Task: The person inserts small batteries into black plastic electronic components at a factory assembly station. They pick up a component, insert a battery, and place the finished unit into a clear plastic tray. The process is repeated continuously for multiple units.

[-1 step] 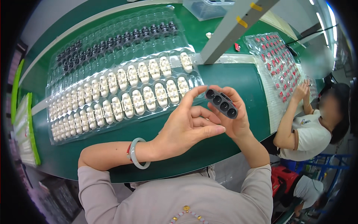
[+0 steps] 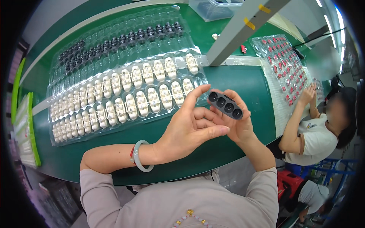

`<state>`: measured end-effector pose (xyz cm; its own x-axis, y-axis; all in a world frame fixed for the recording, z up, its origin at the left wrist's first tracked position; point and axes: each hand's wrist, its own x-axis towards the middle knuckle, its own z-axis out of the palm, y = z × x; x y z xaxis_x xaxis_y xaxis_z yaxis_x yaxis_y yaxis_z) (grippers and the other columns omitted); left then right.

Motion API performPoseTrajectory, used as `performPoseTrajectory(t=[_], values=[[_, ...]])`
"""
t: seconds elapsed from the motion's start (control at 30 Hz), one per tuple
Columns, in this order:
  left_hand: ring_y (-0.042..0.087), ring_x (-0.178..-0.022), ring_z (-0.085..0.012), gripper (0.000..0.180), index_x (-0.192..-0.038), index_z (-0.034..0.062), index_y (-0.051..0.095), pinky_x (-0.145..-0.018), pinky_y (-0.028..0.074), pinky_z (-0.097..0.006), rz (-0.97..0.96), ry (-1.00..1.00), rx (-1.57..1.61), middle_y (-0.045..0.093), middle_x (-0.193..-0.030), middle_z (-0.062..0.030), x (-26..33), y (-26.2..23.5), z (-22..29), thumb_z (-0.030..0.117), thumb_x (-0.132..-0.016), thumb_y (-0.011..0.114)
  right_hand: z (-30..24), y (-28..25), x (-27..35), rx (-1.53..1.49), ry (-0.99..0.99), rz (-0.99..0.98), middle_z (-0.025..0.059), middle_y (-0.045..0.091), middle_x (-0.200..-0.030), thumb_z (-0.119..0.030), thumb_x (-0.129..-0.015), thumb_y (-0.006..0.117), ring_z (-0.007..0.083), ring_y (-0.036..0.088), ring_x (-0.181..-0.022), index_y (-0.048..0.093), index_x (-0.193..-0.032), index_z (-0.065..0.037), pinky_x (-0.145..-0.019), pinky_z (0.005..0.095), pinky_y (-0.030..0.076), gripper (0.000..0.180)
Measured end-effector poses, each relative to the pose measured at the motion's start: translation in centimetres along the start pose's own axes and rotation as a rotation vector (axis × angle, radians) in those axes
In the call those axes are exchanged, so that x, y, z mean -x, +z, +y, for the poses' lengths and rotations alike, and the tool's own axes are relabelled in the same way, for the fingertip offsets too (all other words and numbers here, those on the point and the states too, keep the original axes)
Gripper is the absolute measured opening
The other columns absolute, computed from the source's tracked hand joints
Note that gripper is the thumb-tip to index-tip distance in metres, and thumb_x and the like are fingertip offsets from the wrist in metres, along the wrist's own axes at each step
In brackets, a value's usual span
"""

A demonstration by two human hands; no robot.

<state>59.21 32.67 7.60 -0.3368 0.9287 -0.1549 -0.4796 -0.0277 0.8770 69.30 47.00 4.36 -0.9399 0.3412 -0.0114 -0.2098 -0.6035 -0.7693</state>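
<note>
My right hand (image 2: 236,125) grips a dark grey, oblong plastic part (image 2: 225,105) with a row of several round black recesses facing up. Its fingers wrap behind the part's far long side and right end. Close on the left, my left hand (image 2: 190,129) has its index finger stretched toward the part's left end and its thumb held apart below. I cannot tell whether that index fingertip touches the part. Left of both hands, a clear blister tray (image 2: 125,85) holds rows of white oblong parts (image 2: 155,100).
Small black parts (image 2: 121,39) sit in the tray's far rows. A grey metal post (image 2: 237,32) rises beyond my hands, near a clear plastic bin (image 2: 213,9). At right, a co-worker (image 2: 317,129) reaches toward a tray of red pieces (image 2: 279,64). Green-edged sheets (image 2: 26,129) stand at far left.
The grey part has turned slightly in my right hand, so its recesses face more toward me. My left hand has hardly moved.
</note>
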Motion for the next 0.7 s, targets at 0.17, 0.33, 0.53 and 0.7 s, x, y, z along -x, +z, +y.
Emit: performPoseTrajectory(t=[0.17,0.33,0.53,0.7], values=[[0.062,-0.086,-0.0214,0.076,-0.138,0.0039,0.015,-0.079,0.049,-0.029,-0.003,0.022,0.12,0.057,-0.096,-0.0181,0.1,-1.2,-0.2,-0.002,-0.079,0.063,0.8,-0.7,-1.0,-0.078,0.112,-0.108,0.0156,0.05,-0.121,-0.021,-0.071,0.075,0.0277,0.05,-0.111,0.046,-0.117,-0.001,-0.092,0.0413,0.044,0.058],[0.059,-0.09,-0.0139,0.068,-0.137,0.0026,0.02,-0.074,0.048,-0.023,-0.015,0.121,0.118,0.057,-0.096,-0.011,-0.8,-2.1,-1.1,0.005,-0.083,0.062,0.0,-0.7,-1.7,0.749,-0.352,-0.278,0.0165,0.048,-0.123,-0.002,-0.061,0.079,0.0273,0.049,-0.113,0.05,-0.114,0.002,-0.094,0.0354,0.043,0.061],[0.06,-0.093,-0.0173,0.07,-0.137,0.0071,0.025,-0.08,0.051,-0.026,-0.05,0.157,0.02,0.049,-0.106,-0.011,-1.7,-2.7,-1.6,-0.002,-0.08,0.063,-1.1,-1.1,-1.1,0.588,-0.121,-0.082,0.0108,0.056,-0.107,-0.004,-0.072,0.071,0.0151,0.056,-0.091,0.054,-0.112,0.003,-0.076,0.0269,0.048,0.045],[0.061,-0.092,-0.0199,0.068,-0.133,0.0091,0.035,-0.079,0.054,-0.029,0.002,0.2,-0.298,0.049,-0.106,-0.011,-1.8,-3.2,-2.2,-0.001,-0.074,0.068,-1.1,-0.8,-0.9,0.753,-0.059,-0.067,0.0093,0.058,-0.099,-0.003,-0.074,0.068,0.0125,0.059,-0.08,0.056,-0.109,0.004,-0.071,0.0242,0.049,0.037]])
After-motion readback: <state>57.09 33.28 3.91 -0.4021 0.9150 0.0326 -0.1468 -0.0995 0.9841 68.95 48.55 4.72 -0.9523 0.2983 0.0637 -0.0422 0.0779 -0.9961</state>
